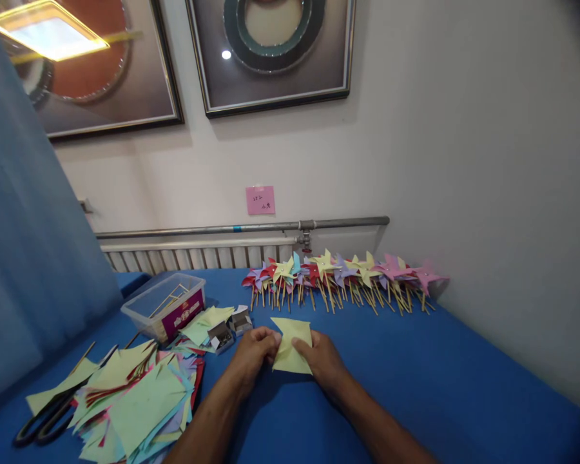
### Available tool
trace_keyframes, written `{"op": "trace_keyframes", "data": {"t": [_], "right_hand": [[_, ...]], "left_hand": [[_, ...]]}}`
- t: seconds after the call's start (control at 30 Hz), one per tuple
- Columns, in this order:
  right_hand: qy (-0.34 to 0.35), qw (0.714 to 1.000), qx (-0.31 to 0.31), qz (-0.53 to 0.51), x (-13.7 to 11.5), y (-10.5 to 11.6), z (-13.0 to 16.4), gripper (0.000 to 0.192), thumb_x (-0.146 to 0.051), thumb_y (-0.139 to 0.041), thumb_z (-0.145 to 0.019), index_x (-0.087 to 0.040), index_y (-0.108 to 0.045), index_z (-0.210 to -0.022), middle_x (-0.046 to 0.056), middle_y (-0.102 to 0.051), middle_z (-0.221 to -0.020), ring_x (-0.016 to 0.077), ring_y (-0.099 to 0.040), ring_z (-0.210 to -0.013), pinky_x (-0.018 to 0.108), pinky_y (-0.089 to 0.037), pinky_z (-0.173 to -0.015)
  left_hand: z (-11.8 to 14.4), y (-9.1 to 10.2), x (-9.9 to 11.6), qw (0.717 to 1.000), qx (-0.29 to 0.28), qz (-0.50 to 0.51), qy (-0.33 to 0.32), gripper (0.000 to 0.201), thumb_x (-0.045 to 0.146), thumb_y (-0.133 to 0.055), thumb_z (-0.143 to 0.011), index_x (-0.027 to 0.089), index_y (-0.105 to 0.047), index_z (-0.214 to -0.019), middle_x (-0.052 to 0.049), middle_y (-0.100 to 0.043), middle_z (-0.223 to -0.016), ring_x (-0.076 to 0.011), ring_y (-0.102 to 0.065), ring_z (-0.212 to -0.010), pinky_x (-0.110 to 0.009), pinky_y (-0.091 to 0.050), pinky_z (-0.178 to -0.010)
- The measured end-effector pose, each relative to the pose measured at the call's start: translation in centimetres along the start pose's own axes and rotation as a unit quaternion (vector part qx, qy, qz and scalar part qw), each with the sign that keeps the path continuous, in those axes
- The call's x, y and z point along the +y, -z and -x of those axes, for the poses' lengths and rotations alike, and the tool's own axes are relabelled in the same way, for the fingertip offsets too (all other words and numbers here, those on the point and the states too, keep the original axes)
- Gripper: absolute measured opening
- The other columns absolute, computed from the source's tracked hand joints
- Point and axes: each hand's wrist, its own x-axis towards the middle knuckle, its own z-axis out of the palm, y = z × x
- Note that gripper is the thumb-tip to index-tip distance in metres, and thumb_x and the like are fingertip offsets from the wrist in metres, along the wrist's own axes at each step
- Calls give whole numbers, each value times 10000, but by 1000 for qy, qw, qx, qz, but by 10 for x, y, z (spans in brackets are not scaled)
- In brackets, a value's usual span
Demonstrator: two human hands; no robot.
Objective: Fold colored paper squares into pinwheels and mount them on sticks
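A pale yellow sheet of paper [292, 357] with cut corners is held up above the blue table. My right hand [325, 364] grips it from the right, thumb across its front. My left hand [255, 356] is closed in a pinch at the sheet's left edge; what lies between its fingertips is hidden. Left of that hand stand two small open boxes [221, 338], one with small shiny pieces inside. Along the back of the table lies a row of finished paper pinwheels [341, 274] on wooden sticks, in yellow, red, purple, pink and blue.
A heap of coloured paper sheets [147, 403] covers the left front, beside black-handled scissors [53, 419]. Behind it stands a clear plastic tub [149, 298] with wooden sticks. A blue curtain [33, 245] hangs at the left; a radiator [198, 256] and pipe line the wall.
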Motion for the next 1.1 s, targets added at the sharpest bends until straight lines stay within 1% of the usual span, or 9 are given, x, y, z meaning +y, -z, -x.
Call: {"op": "trace_keyframes", "data": {"t": [0.1, 0.2, 0.4, 0.5, 0.63, 0.77, 0.87, 0.97, 1.1], "right_hand": [[15, 999, -26, 29, -3, -5, 5, 290, -340, -624, -785, -150, -734, -975, 53, -746, -744, 208, -679, -658, 288, -514, -593], [25, 998, -49, 42, -2, -7, 6, 324, -353, -612, -802, -142, -736, -1013, 70, -762, -808, 194, -668, -656, 276, -497, -583], [23, 997, -59, 42, 2, -8, 8, 358, -367, -618, -805, -135, -736, -1051, 84, -777, -871, 197, -674, -687, 275, -496, -590], [15, 998, -63, 23, 2, -11, 9, 378, -389, -637, -802, -137, -730, -1067, 88, -778, -888, 208, -686, -707, 288, -506, -603], [11, 997, -71, -19, -2, -10, 8, 419, -435, -663, -787, -144, -703, -1086, 70, -762, -836, 218, -694, -713, 309, -520, -631], [42, 997, -60, -24, -14, -2, 9, 505, -371, -597, -820, -155, -585, -1276, 16, -710, -734, 185, -649, -641, 303, -500, -635], [78, 993, -89, -3, -22, 2, 15, 588, -254, -537, -811, -200, -496, -1395, 24, -724, -872, 171, -647, -707, 300, -502, -689], [110, 983, -140, 33, -25, 2, 22, 478, -233, -520, -832, -225, -588, -1305, 41, -720, -1001, 183, -658, -850, 314, -500, -792], [133, 975, -136, 111, -22, 1, 23, 194, -322, -568, -868, -205, -697, -952, 6, -676, -821, 178, -603, -769, 289, -458, -735]], "left_hand": [[3, -2, 0, 1000, -7, -2, 11, 320, 391, -807, -589, 154, -603, -657, 29, -549, -521, -83, -431, -469, -228, -303, -508], [2, -4, -3, 1000, -2, 7, 19, 309, 337, -813, -540, 167, -566, -614, 19, -579, -525, -94, -463, -468, -230, -329, -502], [-9, -3, -17, 998, 52, -19, 21, 271, 278, -791, -518, 180, -549, -587, 27, -579, -497, -106, -475, -438, -238, -350, -474], [-11, -3, -20, 998, 58, -31, 12, 257, 258, -772, -540, 187, -527, -571, 34, -555, -478, -102, -458, -422, -234, -338, -459], [-8, -2, -15, 998, 53, -27, 17, 189, 228, -727, -557, 180, -545, -576, 17, -571, -492, -109, -469, -428, -237, -346, -463], [-5, 4, -4, 997, 72, 6, 33, 139, 224, -692, -557, 172, -566, -585, 8, -579, -492, -119, -487, -437, -242, -358, -474], [-3, 10, 4, 995, 81, 33, 44, 128, 215, -681, -539, 169, -570, -581, 10, -579, -497, -123, -493, -438, -247, -368, -474], [-1, 12, 7, 995, 80, 45, 42, 126, 199, -676, -528, 171, -559, -565, 11, -573, -499, -122, -488, -434, -248, -363, -468], [-1, 11, 5, 997, 52, 36, 44, 136, 202, -679, -580, 188, -544, -570, 28, -544, -490, -116, -454, -426, -247, -334, -475]]}}
